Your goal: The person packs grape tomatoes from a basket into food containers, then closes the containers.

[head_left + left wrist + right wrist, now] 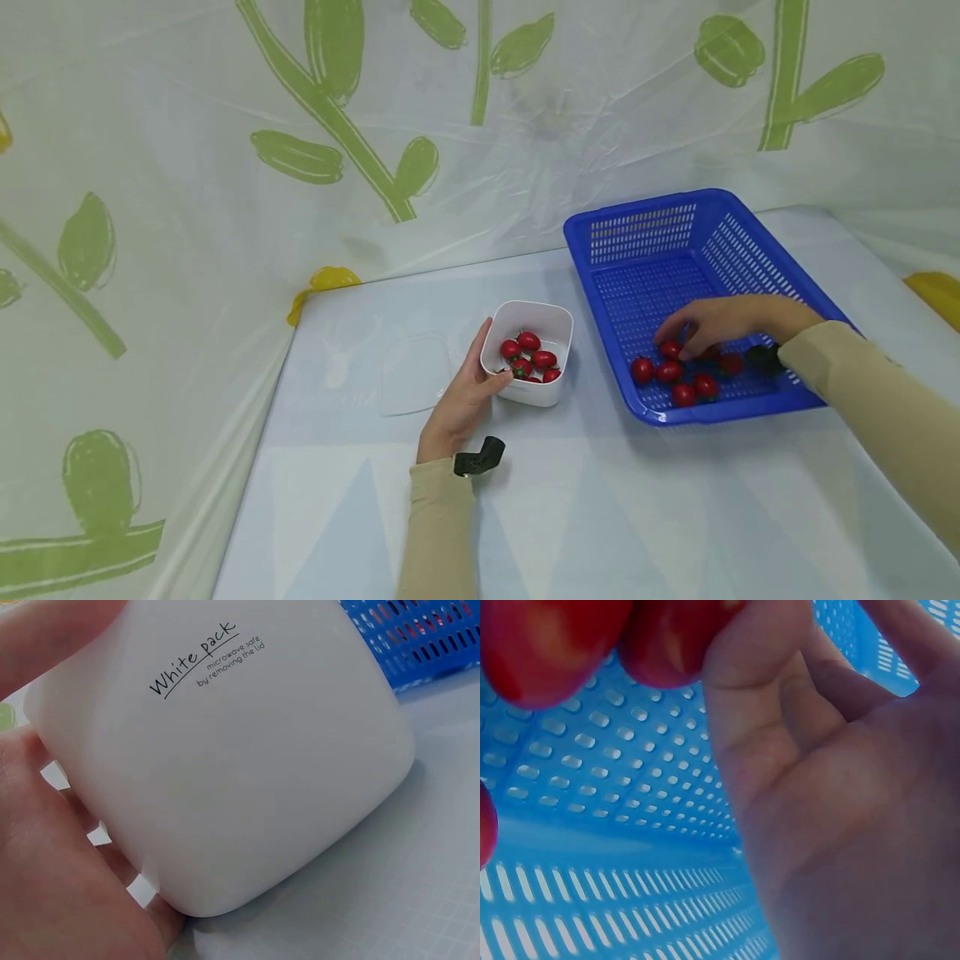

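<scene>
Wht cont. (247, 772): "White pack", "microwave safe" etc.

I see long beige left sleeve (441, 537), matching right sleeve (873, 400); black, bent, perforated wrist device (478, 458) worn on left; fingers (750, 712) bare, ungloved.

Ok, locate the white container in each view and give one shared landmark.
Head: the white container is just right of and below centre, in the left hand.
Left wrist: the white container fills most of the picture.
Right wrist: not in it.
Landmark: the blue basket, right side in head, top right in left wrist, background in right wrist.
</scene>
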`<state>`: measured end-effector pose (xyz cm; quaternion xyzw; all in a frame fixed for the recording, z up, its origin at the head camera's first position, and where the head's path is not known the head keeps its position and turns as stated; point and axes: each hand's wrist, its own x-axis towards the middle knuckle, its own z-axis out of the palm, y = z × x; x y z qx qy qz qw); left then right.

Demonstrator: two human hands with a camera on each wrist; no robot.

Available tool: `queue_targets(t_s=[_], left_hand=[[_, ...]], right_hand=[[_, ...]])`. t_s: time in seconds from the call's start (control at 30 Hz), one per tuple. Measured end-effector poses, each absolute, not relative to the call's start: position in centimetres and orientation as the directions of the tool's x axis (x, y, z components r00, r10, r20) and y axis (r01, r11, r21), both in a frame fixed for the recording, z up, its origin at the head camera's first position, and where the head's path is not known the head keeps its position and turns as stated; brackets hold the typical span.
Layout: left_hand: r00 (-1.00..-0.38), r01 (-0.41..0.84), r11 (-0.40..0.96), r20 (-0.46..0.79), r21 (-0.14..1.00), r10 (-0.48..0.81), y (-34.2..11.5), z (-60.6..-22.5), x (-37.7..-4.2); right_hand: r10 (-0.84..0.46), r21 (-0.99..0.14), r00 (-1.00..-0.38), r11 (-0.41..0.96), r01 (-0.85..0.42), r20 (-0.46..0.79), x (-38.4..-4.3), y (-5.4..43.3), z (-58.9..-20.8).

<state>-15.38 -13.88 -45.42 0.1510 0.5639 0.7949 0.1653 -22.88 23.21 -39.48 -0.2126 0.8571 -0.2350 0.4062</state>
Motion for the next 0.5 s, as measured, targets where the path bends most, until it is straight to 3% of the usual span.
queue_targets(t_s=[0.27, 0.5], left_hand=[[-0.897, -0.09, -0.319, 0.062, 0.943, 0.437, -13.9, -45.6, -15.3], [-0.902, -0.102, -0.333, 0.055, 0.937, 0.429, -13.9, -46.5, -15.7]], right_hand=[[-0.553, -0.496, -0.584, 0.824, -0.275, -0.595, -22.7, 22.3, -39.7], [-0.519, -0.497, -0.618, 0.837, -0.229, -0.59, -22.6, 22.0, -39.4]])
